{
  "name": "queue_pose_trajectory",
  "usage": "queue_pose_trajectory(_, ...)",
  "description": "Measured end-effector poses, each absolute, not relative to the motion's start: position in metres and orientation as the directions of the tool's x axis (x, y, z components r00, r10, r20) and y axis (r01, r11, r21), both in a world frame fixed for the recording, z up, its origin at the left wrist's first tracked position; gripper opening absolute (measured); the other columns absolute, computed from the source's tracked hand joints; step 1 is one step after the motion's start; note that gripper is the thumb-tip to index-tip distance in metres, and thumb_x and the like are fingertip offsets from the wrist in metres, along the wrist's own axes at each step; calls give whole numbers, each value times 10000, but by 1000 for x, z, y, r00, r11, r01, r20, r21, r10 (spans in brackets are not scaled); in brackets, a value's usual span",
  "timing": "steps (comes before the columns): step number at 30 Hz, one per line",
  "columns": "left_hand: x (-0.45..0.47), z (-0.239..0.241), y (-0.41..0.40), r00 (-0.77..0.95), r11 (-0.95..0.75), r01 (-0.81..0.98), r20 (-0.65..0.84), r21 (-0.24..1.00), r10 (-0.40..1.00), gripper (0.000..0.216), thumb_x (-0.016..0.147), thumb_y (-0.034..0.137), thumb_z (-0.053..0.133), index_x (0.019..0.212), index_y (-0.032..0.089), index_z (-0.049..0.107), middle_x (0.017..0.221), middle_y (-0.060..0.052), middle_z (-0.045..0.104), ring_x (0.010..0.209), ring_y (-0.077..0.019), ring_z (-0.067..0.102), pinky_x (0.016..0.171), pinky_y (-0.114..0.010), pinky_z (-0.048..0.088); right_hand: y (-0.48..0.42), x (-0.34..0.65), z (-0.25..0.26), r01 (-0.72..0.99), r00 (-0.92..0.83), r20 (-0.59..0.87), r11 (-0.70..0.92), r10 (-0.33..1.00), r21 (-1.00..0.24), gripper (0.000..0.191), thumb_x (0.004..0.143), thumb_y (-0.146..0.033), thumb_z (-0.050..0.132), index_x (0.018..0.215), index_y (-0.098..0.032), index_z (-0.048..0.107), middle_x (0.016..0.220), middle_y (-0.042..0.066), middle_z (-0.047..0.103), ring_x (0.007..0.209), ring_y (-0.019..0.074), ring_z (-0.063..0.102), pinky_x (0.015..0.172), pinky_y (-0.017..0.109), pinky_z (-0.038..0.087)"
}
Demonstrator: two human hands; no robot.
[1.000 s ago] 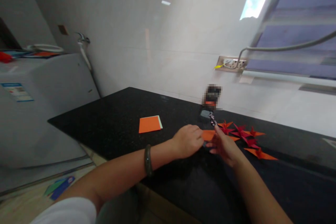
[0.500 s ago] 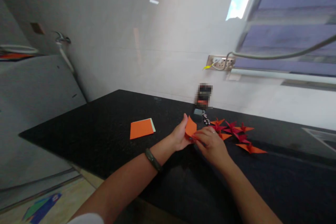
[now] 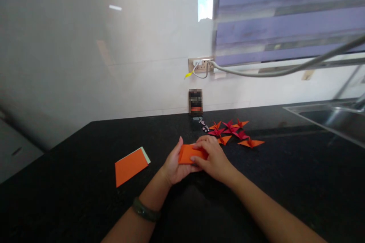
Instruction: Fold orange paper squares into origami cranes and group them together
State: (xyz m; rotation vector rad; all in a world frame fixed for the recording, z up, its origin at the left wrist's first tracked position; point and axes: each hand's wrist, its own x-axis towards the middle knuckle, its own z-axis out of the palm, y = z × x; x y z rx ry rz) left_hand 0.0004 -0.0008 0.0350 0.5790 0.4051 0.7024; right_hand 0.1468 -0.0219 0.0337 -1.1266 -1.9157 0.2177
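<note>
At centre, left hand (image 3: pixel 173 165) and right hand (image 3: pixel 212 159) grip a part-folded paper (image 3: pixel 189 154). Several stars (image 3: pixel 230 133) lie finished up-right of it. I judge the sheets (image 3: pixel 129 166), lower left, not yet folded.

Folded paper (image 3: pixel 189 154) at frame centre is showing plain orange, unpatterned. Sheet (image 3: pixel 129 166) at lower left is showing orange, with a pale green strip along its right edge. Countertop (image 3: pixel 85 197) is reading black with fine pale speckling. Origami pieces (image 3: pixel 232 133) right of centre are showing mixed orange and deep red. Bracelet (image 3: pixel 144 210) at bottom centre is appearing dark green. Louvres (image 3: pixel 285 15) at upper right are showing muted violet.
</note>
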Motion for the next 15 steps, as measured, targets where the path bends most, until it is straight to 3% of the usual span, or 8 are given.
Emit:
queue_pose_trajectory(3, -1, 35, -4, 709, 648, -436, -204, 625, 675, 608, 800, 578, 295, 1001, 66, 553, 920, -177, 638, 780, -242, 614, 690, -399, 465, -21, 147, 34, 581, -171, 564, 545, 808, -604, 332, 614, -223, 699, 924, -182, 587, 949, 65, 529, 927, 209, 456, 821, 368, 385)
queue_pose_trajectory(9, 0, 34, -6, 723, 660, -397, -225, 638, 653, 672, 756, 643, 285, 1080, 99, 510, 972, -179, 616, 807, -283, 620, 652, -428, 486, -20, 144, 33, 469, -162, 515, 525, 842, -711, 113, 664, -196, 657, 740, -178, 575, 847, 38, 555, 823, 173, 495, 757, 333, 393)
queue_pose_trajectory(13, 1, 33, -3, 569, 520, -424, -229, 742, 790, 654, 730, 671, 293, 1093, 160, 479, 963, -131, 602, 729, -244, 625, 565, -396, 506, -15, 147, 28, 463, -111, 495, 485, 862, -742, 79, 720, -185, 588, 663, -174, 534, 787, 30, 560, 772, 156, 502, 726, 314, 392)
queue_pose_trajectory(15, 0, 31, -1, 441, 383, -393, -194, 836, 876, 606, 715, 648, 382, 1049, 157, 499, 904, -100, 601, 680, -201, 614, 511, -331, 507, -10, 151, 25, 512, -61, 454, 418, 889, -750, 102, 732, -200, 567, 645, -172, 522, 735, 24, 547, 713, 147, 495, 674, 296, 392)
